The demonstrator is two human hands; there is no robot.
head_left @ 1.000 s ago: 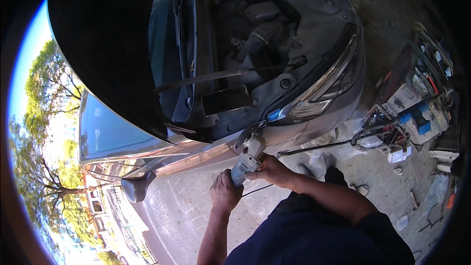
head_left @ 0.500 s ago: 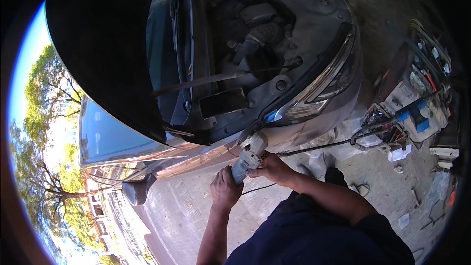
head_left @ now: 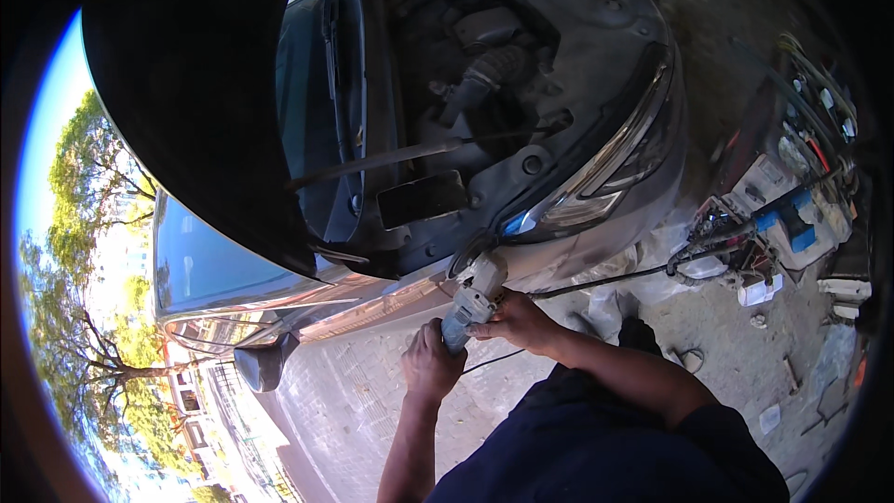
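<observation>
Both my hands are on a grey angle grinder [head_left: 473, 295]. My left hand [head_left: 433, 360] wraps round the rear end of its body. Closer to the head, my right hand [head_left: 518, 321] grips the side, fingers curled in. The grinder's dark round disc [head_left: 475, 256] lies against the edge of the car's front fender [head_left: 410, 296], just beside the headlight [head_left: 601, 182]. Whether the disc touches the metal, I cannot tell. A thin black cord [head_left: 492, 361] trails from the rear of the tool.
The raised hood [head_left: 186, 65] stands over the engine bay [head_left: 484, 84], with a prop rod [head_left: 391, 160] across it. A phone-like dark slab [head_left: 422, 199] rests near the fender. The side mirror [head_left: 264, 363] juts out at left. Tools and a cluttered case [head_left: 792, 224] lie at right.
The grinder and both hands stay almost in place at the fender edge. The whole view has shifted very slightly.
</observation>
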